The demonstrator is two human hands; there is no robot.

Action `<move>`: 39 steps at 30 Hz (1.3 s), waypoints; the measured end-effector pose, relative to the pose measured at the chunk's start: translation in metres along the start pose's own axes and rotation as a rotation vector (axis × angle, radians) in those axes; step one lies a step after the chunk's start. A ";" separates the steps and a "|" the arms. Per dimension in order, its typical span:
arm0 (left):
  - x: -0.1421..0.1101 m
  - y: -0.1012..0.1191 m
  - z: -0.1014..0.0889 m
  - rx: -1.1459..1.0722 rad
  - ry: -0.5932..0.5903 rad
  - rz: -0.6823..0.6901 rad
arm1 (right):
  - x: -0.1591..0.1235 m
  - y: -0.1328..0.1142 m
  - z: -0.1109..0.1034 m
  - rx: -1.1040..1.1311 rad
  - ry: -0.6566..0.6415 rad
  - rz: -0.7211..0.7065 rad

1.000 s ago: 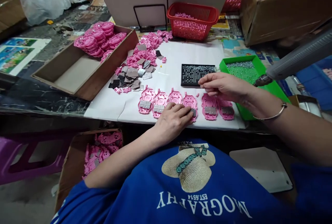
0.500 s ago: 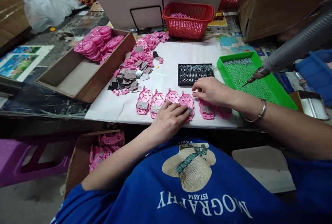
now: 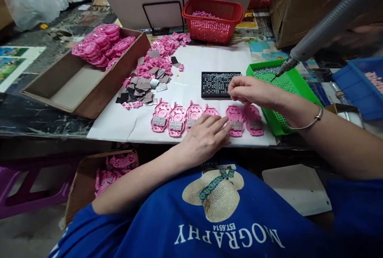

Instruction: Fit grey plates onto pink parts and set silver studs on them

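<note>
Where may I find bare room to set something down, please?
The white sheet is bare between the red basket and black tray, and at its near left corner, between the long brown box and the row of pink shells. It is crowded along that row, under the left hand, around the grey plates, and near the right hand and green tray.

"What lies nearest the person?"
"6 casings (image 3: 194, 110) in a row on the paper sheet (image 3: 140, 128), the left hand (image 3: 206, 136) over the 3rd and 4th from the left."
"Behind those?"
"A small tray (image 3: 214, 95), the right hand (image 3: 249, 90) at its right end, and farther back a basket (image 3: 209, 30)."
"Left?"
"Loose plates (image 3: 143, 85), then an open box (image 3: 119, 74) with stacked pieces (image 3: 97, 46) in its far end."
"Right?"
"A larger tray (image 3: 301, 84), the power driver (image 3: 312, 36) hanging over it."
</note>
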State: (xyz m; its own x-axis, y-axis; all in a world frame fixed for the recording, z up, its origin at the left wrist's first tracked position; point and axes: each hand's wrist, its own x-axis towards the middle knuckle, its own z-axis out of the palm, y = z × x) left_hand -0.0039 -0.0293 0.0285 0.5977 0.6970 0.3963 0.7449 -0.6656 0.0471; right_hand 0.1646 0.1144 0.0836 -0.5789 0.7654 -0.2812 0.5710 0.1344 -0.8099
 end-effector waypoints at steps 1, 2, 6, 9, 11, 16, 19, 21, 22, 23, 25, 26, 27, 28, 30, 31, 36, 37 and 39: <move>0.007 0.004 0.002 0.002 -0.028 0.027 | -0.001 0.004 -0.001 0.053 -0.009 0.025; 0.014 0.007 0.005 0.012 -0.065 0.038 | -0.001 0.008 -0.002 0.085 -0.021 0.047; 0.028 0.016 0.015 0.087 -0.204 0.050 | -0.001 0.021 0.001 0.076 -0.058 0.085; 0.026 0.019 0.016 0.120 -0.235 0.061 | 0.001 0.025 0.004 -0.058 -0.046 0.052; 0.023 0.019 0.015 0.129 -0.239 0.064 | 0.002 0.025 0.006 -0.158 -0.026 0.032; 0.021 0.019 0.016 0.121 -0.228 0.054 | 0.004 0.025 0.011 -0.298 0.054 0.016; 0.021 0.019 0.017 0.114 -0.220 0.056 | 0.005 0.024 0.014 -0.351 0.063 0.012; 0.021 0.019 0.017 0.112 -0.226 0.057 | 0.005 0.023 0.016 -0.379 0.063 0.006; 0.021 0.019 0.017 0.111 -0.228 0.056 | 0.005 0.023 0.017 -0.390 0.064 0.005; 0.021 0.018 0.016 0.107 -0.233 0.054 | 0.005 0.023 0.018 -0.403 0.065 0.002; 0.021 0.018 0.015 0.098 -0.246 0.049 | 0.005 0.023 0.020 -0.430 0.063 -0.012; 0.022 0.018 0.014 0.094 -0.254 0.047 | 0.005 0.024 0.021 -0.447 0.060 -0.021; 0.022 0.018 0.014 0.092 -0.262 0.044 | 0.005 0.025 0.022 -0.467 0.058 -0.031; 0.022 0.018 0.013 0.092 -0.269 0.043 | 0.005 0.025 0.022 -0.489 0.057 -0.040; 0.022 0.017 0.014 0.093 -0.271 0.042 | 0.005 0.026 0.023 -0.526 0.056 -0.053; 0.022 0.017 0.015 0.093 -0.267 0.042 | 0.005 0.026 0.022 -0.536 0.053 -0.058; 0.020 0.015 0.019 0.081 -0.221 0.041 | -0.003 0.018 0.012 -0.376 0.072 -0.034; 0.020 0.014 0.019 0.072 -0.217 0.036 | -0.006 0.016 0.009 -0.295 0.092 -0.012; 0.020 0.013 0.018 0.053 -0.214 0.028 | -0.013 0.012 0.004 -0.079 0.110 0.057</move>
State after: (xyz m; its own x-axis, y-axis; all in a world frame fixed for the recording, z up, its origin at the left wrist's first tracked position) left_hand 0.0237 -0.0191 0.0204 0.6637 0.7227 0.1930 0.7381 -0.6746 -0.0120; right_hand 0.1765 0.1036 0.0759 -0.4792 0.8372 -0.2636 0.6476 0.1346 -0.7500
